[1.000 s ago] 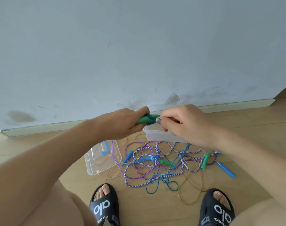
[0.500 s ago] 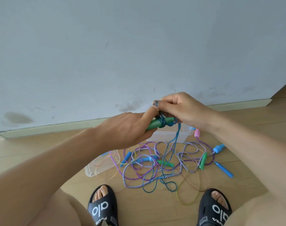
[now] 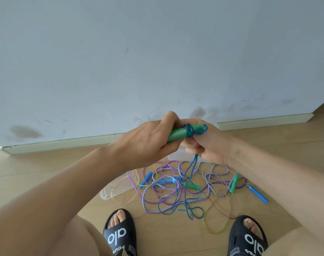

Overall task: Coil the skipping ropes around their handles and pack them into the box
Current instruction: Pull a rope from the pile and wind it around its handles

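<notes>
My left hand (image 3: 148,139) grips a green handle (image 3: 177,134) held roughly level in front of me. A few turns of thin blue rope (image 3: 188,131) are wound round the handle near its tip. My right hand (image 3: 207,145) sits under the tip and pinches the blue rope, which hangs down from my fingers to the floor. The clear plastic box (image 3: 177,155) stands on the floor behind my hands, mostly hidden. A tangle of ropes (image 3: 176,193) lies on the floor: a purple one, a blue-and-white braided one, thin gold ones, with blue and green handles among them.
A clear lid (image 3: 120,185) lies on the wooden floor left of the tangle. A blue handle (image 3: 257,194) lies at the tangle's right edge. My feet in black slippers (image 3: 120,235) stand at the bottom. A white wall with a skirting board (image 3: 56,145) runs behind.
My right hand has gone from above the handle's tip to below it, carrying the blue rope round. More turns of blue rope now sit on the handle.
</notes>
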Demonstrator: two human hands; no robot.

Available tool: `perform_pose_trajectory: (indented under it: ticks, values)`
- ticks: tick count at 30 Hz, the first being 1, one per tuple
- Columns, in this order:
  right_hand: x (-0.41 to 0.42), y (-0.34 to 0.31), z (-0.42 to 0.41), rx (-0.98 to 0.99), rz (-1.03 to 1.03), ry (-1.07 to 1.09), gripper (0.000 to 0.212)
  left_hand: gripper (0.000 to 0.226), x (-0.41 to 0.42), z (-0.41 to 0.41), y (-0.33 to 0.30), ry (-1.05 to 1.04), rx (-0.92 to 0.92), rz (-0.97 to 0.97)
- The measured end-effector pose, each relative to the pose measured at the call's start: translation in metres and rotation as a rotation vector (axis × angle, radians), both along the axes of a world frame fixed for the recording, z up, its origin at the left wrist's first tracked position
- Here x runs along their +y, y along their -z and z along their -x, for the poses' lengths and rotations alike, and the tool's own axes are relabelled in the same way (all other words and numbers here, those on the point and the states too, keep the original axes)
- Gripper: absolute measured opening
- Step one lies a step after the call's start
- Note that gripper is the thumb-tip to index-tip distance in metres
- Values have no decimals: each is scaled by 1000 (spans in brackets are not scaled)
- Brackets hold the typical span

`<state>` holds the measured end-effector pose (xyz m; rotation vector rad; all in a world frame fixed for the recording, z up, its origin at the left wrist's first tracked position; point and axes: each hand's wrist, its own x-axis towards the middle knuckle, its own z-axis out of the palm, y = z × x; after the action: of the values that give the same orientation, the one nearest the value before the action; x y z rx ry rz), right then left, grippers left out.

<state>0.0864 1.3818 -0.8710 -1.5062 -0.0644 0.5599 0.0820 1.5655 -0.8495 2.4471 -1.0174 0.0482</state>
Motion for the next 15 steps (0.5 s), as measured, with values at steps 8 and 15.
perform_pose_trajectory:
  ticks: [8, 15]
  values:
    - [17, 6, 18, 175, 107, 239, 32, 19, 6, -21, 9, -101, 5, -33]
    - [25, 19, 35, -281, 613, 186, 35, 25, 8, -36, 28, -242, 16, -375]
